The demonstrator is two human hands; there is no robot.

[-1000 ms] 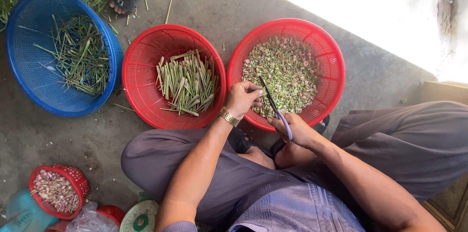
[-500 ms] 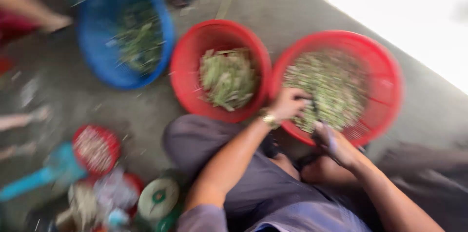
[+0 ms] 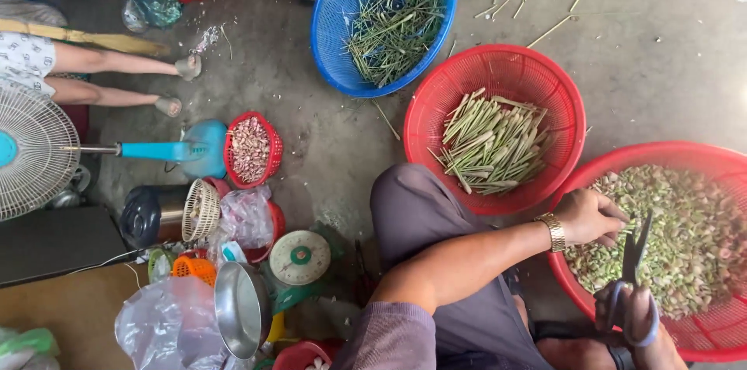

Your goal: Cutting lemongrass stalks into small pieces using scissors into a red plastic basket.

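Observation:
My left hand (image 3: 590, 217), with a gold watch (image 3: 554, 231) on the wrist, hovers over the near rim of the right red basket (image 3: 650, 150). Its fingers are pinched on a short stalk piece right by the scissor blades. My right hand (image 3: 640, 329) grips blue-handled scissors (image 3: 632, 265), blades pointing up over the chopped green pieces (image 3: 685, 230) that fill that basket. The middle red basket (image 3: 436, 98) holds cut pale-green stalks (image 3: 490, 144). Beyond it, a blue basket (image 3: 327, 35) holds thin green stems (image 3: 393, 24).
I sit on a concrete floor with my knee (image 3: 412, 199) between the baskets. To the left are a standing fan (image 3: 31, 152), a small red basket of cloves (image 3: 250, 148), a kitchen scale (image 3: 299, 257), a metal bowl (image 3: 241, 308) and plastic bags. Another person's legs (image 3: 117, 78) are at far left.
The view has swung left, so the baskets now lie further right and the fan and clutter show. My hands stay over the right red basket with the scissors.

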